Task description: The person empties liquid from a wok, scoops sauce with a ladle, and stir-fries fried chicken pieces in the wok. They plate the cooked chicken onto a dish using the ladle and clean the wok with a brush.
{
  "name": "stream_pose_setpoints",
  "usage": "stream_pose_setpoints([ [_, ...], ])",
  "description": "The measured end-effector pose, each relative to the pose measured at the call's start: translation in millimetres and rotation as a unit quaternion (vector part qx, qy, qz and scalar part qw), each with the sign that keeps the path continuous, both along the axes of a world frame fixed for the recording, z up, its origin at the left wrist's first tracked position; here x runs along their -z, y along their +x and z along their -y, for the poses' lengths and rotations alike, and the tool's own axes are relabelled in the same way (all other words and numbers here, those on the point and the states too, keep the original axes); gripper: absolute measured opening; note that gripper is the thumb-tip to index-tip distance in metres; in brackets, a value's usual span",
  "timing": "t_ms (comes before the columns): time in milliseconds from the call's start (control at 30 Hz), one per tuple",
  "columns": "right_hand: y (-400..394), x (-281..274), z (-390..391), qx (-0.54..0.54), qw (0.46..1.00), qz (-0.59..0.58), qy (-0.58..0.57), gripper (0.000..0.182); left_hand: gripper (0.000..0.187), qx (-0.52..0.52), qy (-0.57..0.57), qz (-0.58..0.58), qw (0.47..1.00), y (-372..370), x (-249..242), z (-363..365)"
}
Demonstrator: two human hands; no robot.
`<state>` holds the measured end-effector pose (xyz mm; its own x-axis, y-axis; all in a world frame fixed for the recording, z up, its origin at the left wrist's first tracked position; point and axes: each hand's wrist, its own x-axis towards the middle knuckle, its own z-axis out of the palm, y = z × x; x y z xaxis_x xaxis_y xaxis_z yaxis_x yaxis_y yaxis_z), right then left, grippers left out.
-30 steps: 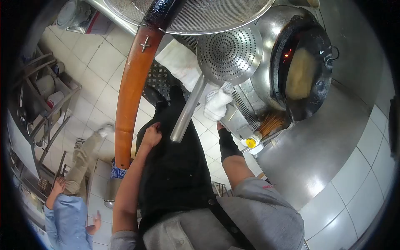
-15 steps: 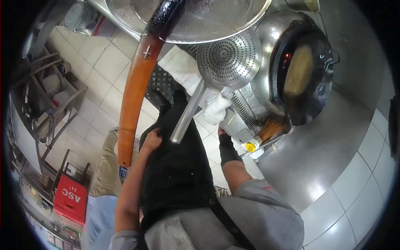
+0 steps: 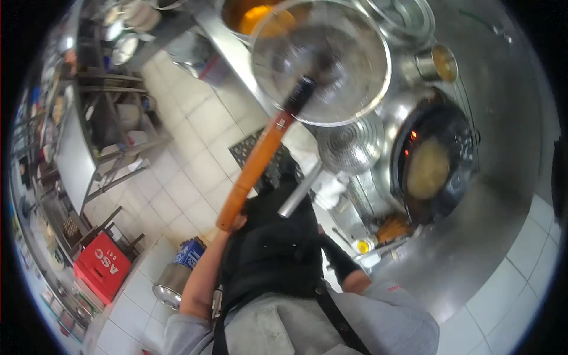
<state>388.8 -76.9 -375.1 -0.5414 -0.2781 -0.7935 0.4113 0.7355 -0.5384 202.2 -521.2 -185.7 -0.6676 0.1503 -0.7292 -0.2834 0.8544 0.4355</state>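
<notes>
My left hand (image 3: 239, 222) hangs in front of the black apron, mostly hidden behind the end of a long wooden handle (image 3: 255, 167). Its fingers do not show. The handle has a black upper end that reaches over a wide round metal basin (image 3: 378, 89); the tool's head is not clear. My right hand (image 3: 320, 229) is low by the apron's right side, below a dark sleeve (image 3: 342, 258), with its fingers hidden. A perforated skimmer (image 3: 350, 145) lies beside the basin, its metal handle pointing toward me. Right of it, a black wok (image 3: 455, 177) holds yellowish liquid (image 3: 428, 168).
Red glow shows at the wok's left rim. A metal pot (image 3: 427, 64) stands behind it, and a pan with orange contents (image 3: 266, 19) sits at the back. White cloth (image 3: 332, 190) and a yellow-capped bottle (image 3: 362, 246) are near the stove. A red crate (image 3: 102, 266) stands at left.
The view has shifted, bringing the back pan and pot into sight. The handle now covers most of my left hand. A person in tan trousers at left has gone out of view.
</notes>
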Motion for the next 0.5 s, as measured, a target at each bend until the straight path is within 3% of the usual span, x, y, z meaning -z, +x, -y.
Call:
stream_pose_setpoints([
  [33, -26.2, -30.5, 13.7, 0.111, 0.989, 0.098, 0.004, 0.043, 0.044, -0.009, -0.012, -0.048, 0.999, -1.6, -2.7, 4.6],
  [100, -55.8, -65.2, 24.9, 0.202, 0.964, 0.172, 0.009, 0.040, 0.038, -0.116, 0.105, -0.050, 0.986, -15.9, -21.6, 19.0],
  [133, -75.5, -87.3, 30.5, 0.209, 0.961, 0.182, 0.010, 0.038, 0.043, -0.172, 0.138, -0.014, 0.975, -14.3, -8.7, 25.5],
  [167, -82.9, -97.7, 29.0, 0.203, 0.962, 0.185, 0.011, 0.037, 0.048, -0.145, 0.111, 0.011, 0.983, -29.1, -21.5, 31.0],
  [267, -117.1, -128.8, 37.0, 0.182, 0.966, 0.184, 0.011, 0.034, 0.052, -0.276, 0.142, 0.050, 0.949, -55.7, -43.8, 37.8],
  [300, -125.8, -138.7, 43.4, 0.179, 0.967, 0.181, 0.013, 0.034, 0.053, -0.274, 0.179, 0.006, 0.945, -61.8, -37.4, 48.1],
  [333, -133.2, -145.9, 52.0, 0.175, 0.968, 0.177, 0.014, 0.034, 0.050, -0.342, 0.219, 0.044, 0.913, -63.4, -30.8, 60.1],
  [400, -146.7, -159.8, 75.8, 0.165, 0.970, 0.175, 0.028, 0.035, 0.045, -0.457, 0.294, 0.128, 0.830, -91.3, -99.3, 76.1],
  [500, -173.7, -163.4, 131.8, 0.126, 0.978, 0.160, 0.043, 0.038, 0.046, -0.414, 0.281, 0.026, 0.866, -82.6, -58.0, 140.1],
])
